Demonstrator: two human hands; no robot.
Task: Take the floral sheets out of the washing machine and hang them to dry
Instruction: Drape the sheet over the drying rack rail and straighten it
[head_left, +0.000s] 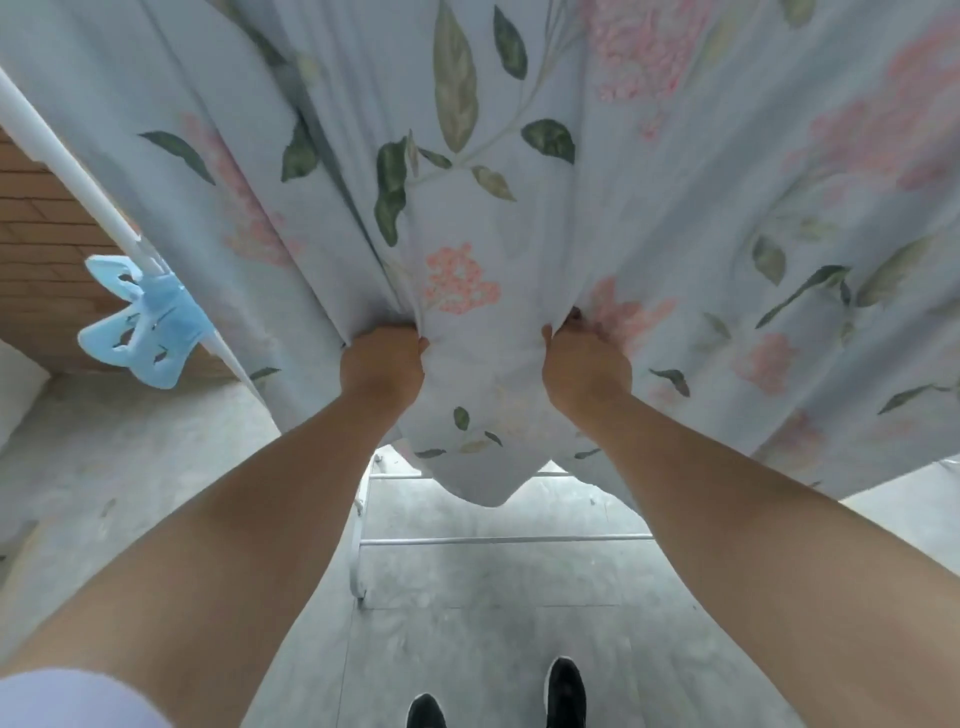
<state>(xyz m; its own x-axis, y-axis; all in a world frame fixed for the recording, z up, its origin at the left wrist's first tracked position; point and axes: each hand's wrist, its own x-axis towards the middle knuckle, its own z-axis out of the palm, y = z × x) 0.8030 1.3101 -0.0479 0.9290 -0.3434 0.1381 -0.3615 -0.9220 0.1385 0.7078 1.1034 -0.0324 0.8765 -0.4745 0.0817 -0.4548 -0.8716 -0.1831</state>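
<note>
A pale blue floral sheet (519, 171) with pink blossoms and green leaves hangs across the whole upper view. My left hand (382, 364) grips a bunched fold of it near the middle. My right hand (584, 364) grips another fold a short way to the right. Between and below both hands a loose corner of the sheet droops toward the floor. The sheet hides whatever it hangs over.
A white pole (78, 187) slants down the left side with a light blue clip (145, 327) on it. A white metal rack frame (467, 540) stands on the grey concrete floor below the sheet. A brick wall (47, 249) is at the left. My black shoes (563, 691) show at the bottom.
</note>
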